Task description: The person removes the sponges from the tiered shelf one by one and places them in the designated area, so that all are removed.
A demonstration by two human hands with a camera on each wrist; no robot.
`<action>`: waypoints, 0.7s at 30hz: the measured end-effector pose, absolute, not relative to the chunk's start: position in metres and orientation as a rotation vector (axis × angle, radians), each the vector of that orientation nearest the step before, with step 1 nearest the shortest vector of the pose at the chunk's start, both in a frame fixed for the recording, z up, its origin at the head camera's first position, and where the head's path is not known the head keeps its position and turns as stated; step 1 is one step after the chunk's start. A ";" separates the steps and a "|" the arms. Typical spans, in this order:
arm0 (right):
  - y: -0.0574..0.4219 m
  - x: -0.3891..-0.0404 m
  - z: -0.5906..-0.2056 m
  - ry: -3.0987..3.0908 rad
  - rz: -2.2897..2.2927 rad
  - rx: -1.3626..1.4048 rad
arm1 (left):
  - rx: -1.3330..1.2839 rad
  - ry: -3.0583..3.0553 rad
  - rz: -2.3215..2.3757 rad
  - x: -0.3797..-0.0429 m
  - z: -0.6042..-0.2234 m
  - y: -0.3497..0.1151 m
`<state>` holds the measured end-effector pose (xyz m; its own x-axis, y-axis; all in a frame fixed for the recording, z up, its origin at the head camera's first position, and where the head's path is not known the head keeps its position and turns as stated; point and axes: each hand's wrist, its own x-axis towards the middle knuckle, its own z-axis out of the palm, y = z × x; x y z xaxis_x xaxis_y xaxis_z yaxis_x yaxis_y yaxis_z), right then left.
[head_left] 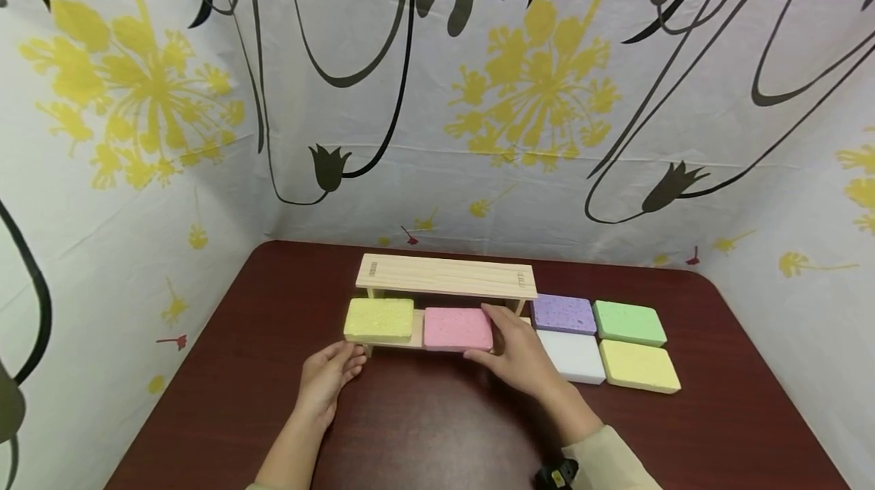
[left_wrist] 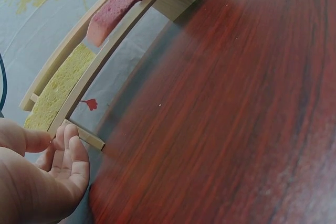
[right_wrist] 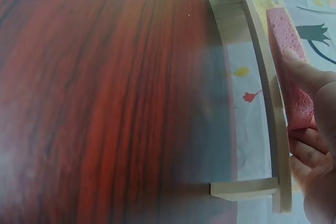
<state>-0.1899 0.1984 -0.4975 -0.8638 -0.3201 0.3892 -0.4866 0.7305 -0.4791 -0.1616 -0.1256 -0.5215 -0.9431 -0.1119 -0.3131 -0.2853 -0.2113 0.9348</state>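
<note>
A two-level wooden rack (head_left: pixel 446 276) stands near the back of the table. On its lower front step a yellow sponge (head_left: pixel 379 320) lies at the left end. My right hand (head_left: pixel 516 349) grips a pink sponge (head_left: pixel 458 329) by its right end, over that same step, with a small gap between the two sponges. The right wrist view shows the thumb along the front of the pink sponge (right_wrist: pixel 289 72). At the step's left front corner, just below the yellow sponge, my left hand (head_left: pixel 328 380) pinches the wood between thumb and fingers.
Right of the rack, a purple sponge (head_left: pixel 563 314), a green sponge (head_left: pixel 629 322), a white block (head_left: pixel 571 356) and another yellow sponge (head_left: pixel 639 365) lie together in two rows. Patterned cloth (head_left: pixel 437 95) hangs behind the dark red wooden table (head_left: pixel 424 429).
</note>
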 end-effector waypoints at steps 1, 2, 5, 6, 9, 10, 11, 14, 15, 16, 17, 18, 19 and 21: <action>0.200 -0.189 -0.497 -2.650 0.849 0.634 | -0.482 1.896 2.311 -0.162 -0.521 -0.126; 0.201 -0.188 -0.496 -2.647 0.851 0.636 | -0.481 1.896 2.312 -0.162 -0.521 -0.126; 0.204 -0.187 -0.494 -2.640 0.851 0.642 | -0.481 1.894 2.313 -0.162 -0.521 -0.126; 0.205 -0.186 -0.493 -2.635 0.853 0.648 | -0.481 1.894 2.313 -0.162 -0.521 -0.126; 0.209 -0.184 -0.493 -2.616 0.843 0.666 | -0.484 1.893 2.313 -0.162 -0.521 -0.126; 0.210 -0.183 -0.493 -2.607 0.844 0.673 | -0.484 1.894 2.312 -0.162 -0.521 -0.126; 0.212 -0.182 -0.494 -2.599 0.846 0.679 | -0.485 1.894 2.312 -0.161 -0.521 -0.126; 0.216 -0.180 -0.495 -2.583 0.850 0.685 | -0.487 1.896 2.311 -0.161 -0.521 -0.126; 0.217 -0.180 -0.495 -2.581 0.851 0.684 | -0.488 1.896 2.311 -0.161 -0.521 -0.126; 0.218 -0.179 -0.495 -2.581 0.855 0.682 | -0.488 1.895 2.310 -0.161 -0.521 -0.126; 0.220 -0.179 -0.495 -2.581 0.854 0.679 | -0.489 1.894 2.311 -0.161 -0.521 -0.126; 0.221 -0.178 -0.496 -2.579 0.852 0.675 | -0.490 1.893 2.312 -0.161 -0.521 -0.126; 0.223 -0.177 -0.496 -2.578 0.850 0.672 | -0.491 1.892 2.312 -0.161 -0.521 -0.126; 0.226 -0.176 -0.496 -2.572 0.856 0.673 | -0.491 1.890 2.313 -0.161 -0.521 -0.126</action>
<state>-0.1763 0.2255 -0.4959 -0.8272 -0.3260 0.4577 -0.5352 0.7050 -0.4653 -0.1608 -0.1259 -0.5209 -0.9410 -0.1144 -0.3184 -0.2891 -0.2167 0.9324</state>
